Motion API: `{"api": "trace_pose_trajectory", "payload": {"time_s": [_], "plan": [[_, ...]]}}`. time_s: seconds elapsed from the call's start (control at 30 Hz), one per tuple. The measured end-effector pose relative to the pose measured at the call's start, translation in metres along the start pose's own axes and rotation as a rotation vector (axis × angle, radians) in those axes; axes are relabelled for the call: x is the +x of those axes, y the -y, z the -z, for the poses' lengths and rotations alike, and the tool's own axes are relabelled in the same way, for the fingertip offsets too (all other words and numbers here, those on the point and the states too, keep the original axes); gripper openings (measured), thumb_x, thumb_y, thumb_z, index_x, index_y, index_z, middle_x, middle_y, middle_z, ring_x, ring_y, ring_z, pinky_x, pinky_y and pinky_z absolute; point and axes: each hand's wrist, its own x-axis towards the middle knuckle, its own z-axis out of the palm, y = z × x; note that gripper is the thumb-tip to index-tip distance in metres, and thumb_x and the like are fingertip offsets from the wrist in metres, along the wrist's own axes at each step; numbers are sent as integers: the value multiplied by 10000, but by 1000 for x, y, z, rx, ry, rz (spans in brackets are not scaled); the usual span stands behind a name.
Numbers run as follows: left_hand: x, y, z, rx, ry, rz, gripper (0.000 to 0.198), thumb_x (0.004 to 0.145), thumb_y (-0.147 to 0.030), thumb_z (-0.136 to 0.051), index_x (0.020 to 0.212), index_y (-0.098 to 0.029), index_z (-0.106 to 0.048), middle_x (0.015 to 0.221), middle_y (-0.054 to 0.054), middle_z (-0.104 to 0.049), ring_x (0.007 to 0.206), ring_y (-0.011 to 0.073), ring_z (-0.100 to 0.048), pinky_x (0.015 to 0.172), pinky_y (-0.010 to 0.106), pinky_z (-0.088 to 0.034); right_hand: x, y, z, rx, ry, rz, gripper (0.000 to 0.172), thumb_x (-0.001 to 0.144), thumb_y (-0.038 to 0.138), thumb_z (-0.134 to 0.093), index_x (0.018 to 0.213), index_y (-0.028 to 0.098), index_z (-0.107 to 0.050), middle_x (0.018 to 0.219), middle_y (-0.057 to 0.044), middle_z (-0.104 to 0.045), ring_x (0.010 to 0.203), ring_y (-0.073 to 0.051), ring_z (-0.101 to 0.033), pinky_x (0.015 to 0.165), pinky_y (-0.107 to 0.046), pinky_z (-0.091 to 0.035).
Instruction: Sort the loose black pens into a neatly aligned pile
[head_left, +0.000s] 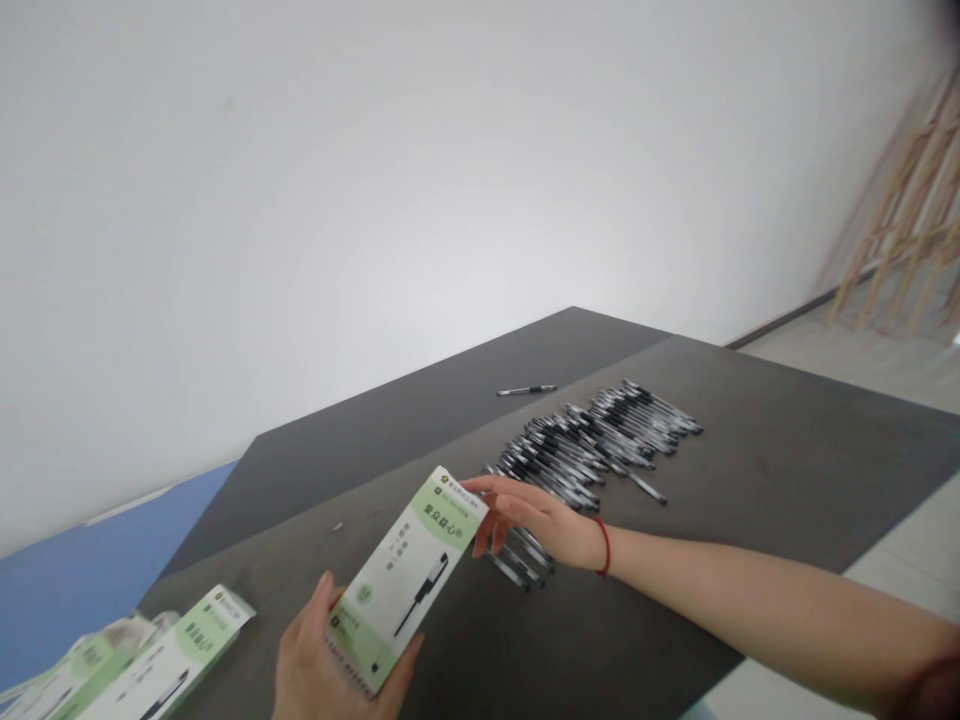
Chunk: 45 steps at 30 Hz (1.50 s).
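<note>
My left hand (322, 660) grips the lower end of a green and white pen box (409, 580), thumb on one side and fingers on the other. The box is tilted, its printed front with a pen picture facing me. At the upper end of the box, my right hand (532, 515) has its index finger stretched to the top edge, the other fingers apart and partly behind the box. Whether the top flap is folded in cannot be made out. Just beyond my right hand lies a long row of black and clear pens (592, 440), some partly hidden by that hand.
More pen boxes (165, 670) lie at the lower left, near a blue surface (195, 520). A single pen (526, 390) rests apart on the dark table (772, 440). A white wall (375, 200) stands behind the table, and a wooden rack (900, 220) at the far right.
</note>
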Motion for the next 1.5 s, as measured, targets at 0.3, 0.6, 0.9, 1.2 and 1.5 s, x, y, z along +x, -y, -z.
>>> {"api": "trace_pose_trajectory", "payload": {"time_s": [0.3, 0.6, 0.9, 1.2, 1.5], "plan": [[-16, -45, -20, -334, 192, 58, 683, 838, -489, -466, 1407, -203, -218, 1271, 138, -509, 1075, 303, -568, 838, 445, -509, 10, -12, 17, 2, -217, -100, 346, 886, 446, -491, 1047, 145, -546, 701, -15, -634, 560, -118, -598, 451, -199, -440], [-1, -43, -8, -700, 346, 262, 521, 833, -527, -508, 1262, -232, -494, 1195, 66, -640, 1087, 269, -600, 811, 325, -551, 14, -7, 24, -1, -317, -142, 286, 882, 392, -504, 1040, 155, -525, 618, 23, -595, 487, -108, -578, 389, -184, -409], [2, -33, -8, -678, 423, 238, 501, 811, -521, -542, 1224, -238, -536, 1128, 66, -676, 1055, 280, -617, 818, 356, -553, 14, -5, 25, -90, -319, -159, 286, 893, 391, -490, 1053, 156, -519, 644, 20, -604, 503, -107, -584, 399, -185, -403], [-4, -37, -26, -711, 434, 239, 553, 887, -509, -380, 1362, -231, -335, 1178, 102, -637, 1011, 279, -639, 753, 391, -577, 13, -8, 19, -91, -256, -192, 238, 900, 365, -489, 1025, 163, -504, 607, 46, -583, 491, -91, -582, 419, -171, -413], [35, -24, -35, -468, 379, -6, 564, 842, -427, -465, 1341, -188, -361, 1239, 139, -570, 1070, 292, -592, 831, 444, -535, 8, -15, 7, -73, -224, -206, 363, 775, 452, -639, 880, 195, -404, 706, 32, -610, 512, -92, -582, 403, -168, -414]]}}
